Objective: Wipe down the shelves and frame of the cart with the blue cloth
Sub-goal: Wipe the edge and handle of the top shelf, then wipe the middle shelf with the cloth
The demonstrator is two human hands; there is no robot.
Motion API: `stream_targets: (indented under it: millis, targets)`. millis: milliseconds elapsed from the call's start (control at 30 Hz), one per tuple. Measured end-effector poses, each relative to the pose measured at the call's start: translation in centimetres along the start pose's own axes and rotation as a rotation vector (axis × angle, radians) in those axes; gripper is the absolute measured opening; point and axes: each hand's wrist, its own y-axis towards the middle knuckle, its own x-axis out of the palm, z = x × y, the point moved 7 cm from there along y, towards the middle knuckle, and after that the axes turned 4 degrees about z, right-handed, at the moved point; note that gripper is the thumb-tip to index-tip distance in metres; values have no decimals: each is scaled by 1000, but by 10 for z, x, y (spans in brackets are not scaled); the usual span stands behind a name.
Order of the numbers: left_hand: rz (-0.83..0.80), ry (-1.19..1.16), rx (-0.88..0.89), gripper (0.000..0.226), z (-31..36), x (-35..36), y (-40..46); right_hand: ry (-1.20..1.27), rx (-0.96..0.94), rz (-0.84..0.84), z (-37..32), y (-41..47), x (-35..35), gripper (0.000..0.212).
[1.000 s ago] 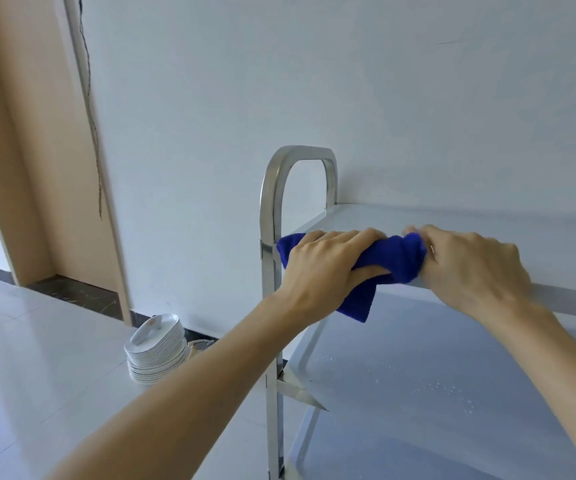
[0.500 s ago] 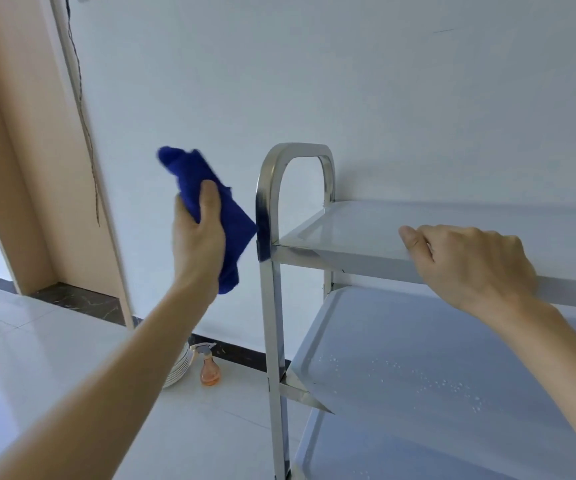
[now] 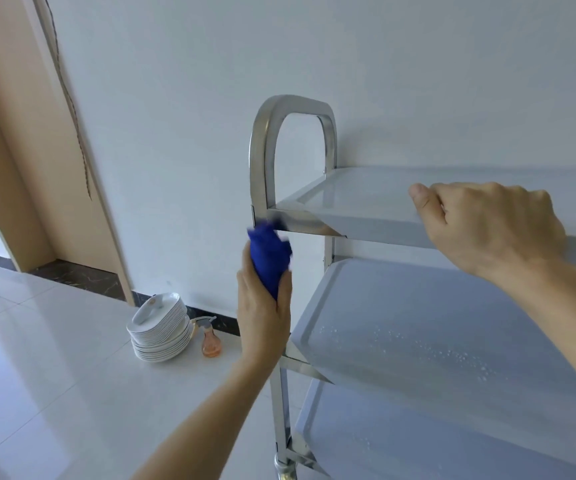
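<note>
Gripping blue cloth (image 3: 270, 258) around cart (image 3: 262, 161) post, left hand (image 3: 262, 306); right hand (image 3: 490, 226) fingers curled over top-shelf edge.

My left hand (image 3: 265, 310) is wrapping the cloth (image 3: 270, 258) around the cart's (image 3: 452, 358) near upright post, just under the top shelf (image 3: 366, 202) corner. My right hand (image 3: 490, 230) is gripping that shelf's front edge, well right. The middle shelf (image 3: 435, 341) is lying below it. Left of my left hand, plates (image 3: 160, 330) and a spray bottle (image 3: 210, 337) are sitting on the floor (image 3: 37, 375) by the wall (image 3: 210, 98).
</note>
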Motion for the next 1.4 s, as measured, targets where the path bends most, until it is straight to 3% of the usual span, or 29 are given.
stream_targets:
  millis: [167, 267, 500, 633, 767, 900, 1000, 1100, 1200, 1300, 1400]
  targets:
    - [-177, 48, -222, 55, -86, 3, -78, 17, 6, -5, -2, -1, -2, 57]
    - [-154, 4, -258, 41, -69, 4, -55, 10, 0, -12, -3, -1, -2, 56]
    - [-2, 0, -71, 51, 5, 1, 28, -2, 15, -46, -4, -1, 2, 57]
    - [-23, 13, -119, 57, -25, -1, -13, 15, 14, -42, -6, -2, 2, 56]
    - [-136, -16, -277, 41, -68, -2, -60, 11, 10, -40, -6, -2, 2, 54]
    - [-16, 161, -91, 43, -56, -27, -71, 9, -3, -26, -7, -2, 3, 54]
    - [-16, 106, 58, 44, -14, -30, -69, 16, -7, -22, -6, -3, 3, 55]
    - [-174, 185, 386, 47, 33, -6, -70, 24, -9, -36, -4, -3, 6, 55]
    - [-538, 456, 609, 55, 38, 36, -84, 32, -14, -64, -3, -1, 9, 52]
    - [-936, 756, 653, 77, -1, 64, -117, 60, -9, -81, 0, 0, 11, 52]
    - [-928, 709, 573, 74, -13, 69, -120, 74, -14, -75, 0, 0, 12, 50]
